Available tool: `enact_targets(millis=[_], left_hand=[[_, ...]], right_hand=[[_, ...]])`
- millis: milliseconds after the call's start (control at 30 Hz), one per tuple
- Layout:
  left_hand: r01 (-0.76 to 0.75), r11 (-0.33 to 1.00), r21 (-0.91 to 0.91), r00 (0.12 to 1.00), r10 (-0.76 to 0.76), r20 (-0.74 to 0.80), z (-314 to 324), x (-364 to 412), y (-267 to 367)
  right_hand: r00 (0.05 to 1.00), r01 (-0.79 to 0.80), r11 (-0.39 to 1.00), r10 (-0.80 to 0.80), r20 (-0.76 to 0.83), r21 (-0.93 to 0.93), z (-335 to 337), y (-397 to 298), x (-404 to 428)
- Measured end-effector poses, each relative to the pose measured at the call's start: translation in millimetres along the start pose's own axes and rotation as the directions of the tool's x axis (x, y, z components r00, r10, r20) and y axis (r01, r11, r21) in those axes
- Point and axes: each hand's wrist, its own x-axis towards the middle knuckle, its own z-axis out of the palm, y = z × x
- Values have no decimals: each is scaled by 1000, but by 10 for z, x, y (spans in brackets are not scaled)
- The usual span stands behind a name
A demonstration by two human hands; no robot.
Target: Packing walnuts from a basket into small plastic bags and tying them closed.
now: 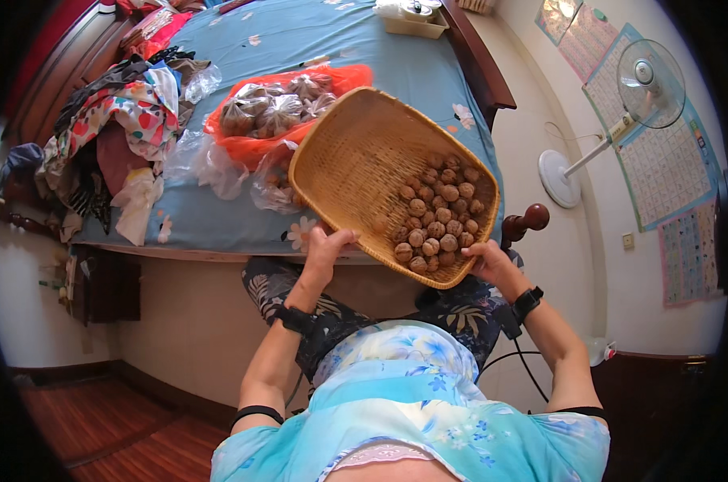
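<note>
A woven bamboo basket (pixel 352 150) is held between my two hands, tilted over the near edge of the bed. Many walnuts (pixel 442 214) lie heaped in its right, near part, while its left part shows bare weave. My left hand (pixel 327 247) grips the near left rim with the thumb on top. Around the near right corner of the rim, my right hand (pixel 490 262) is closed, its fingers partly hidden. Just behind the basket, an open red plastic bag (pixel 225 141) holds several clear bags of walnuts (pixel 278 115). Another clear plastic bag (pixel 273 187), with walnuts inside, touches the basket's left side.
Blue floral bedding (pixel 219 223) covers the bed. Piled clothes (pixel 129 120) lie at its left. A wooden bedpost knob (pixel 535 217) stands close to the basket's right. A pedestal fan (pixel 561 178) stands by the wall at right. A cream tray (pixel 418 27) sits at the far end.
</note>
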Motion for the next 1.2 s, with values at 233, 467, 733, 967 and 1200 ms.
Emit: enact_targets(millis=[233,467,733,967,1200], left_hand=[[-142,989,-38,989,143,35,257,589,298],[-123,989,79,952,140,-272,-370,577,-57],[-160,874,459,629,449,-634,-1290,521,-85],[69,605,794,516,659,-547,-1352,803,-90],[-8,979,205,876,106,-470,-1328,836,-354]], right_hand=[[991,130,937,-125,-36,323,223,19,-3],[962,251,855,-167,-216,454,193,-23,599],[972,232,897,-202,-117,376,525,-130,476],[987,100,781,-155,-36,-616,716,-519,151],[827,35,-287,-530,189,-957,1013,-834,687]])
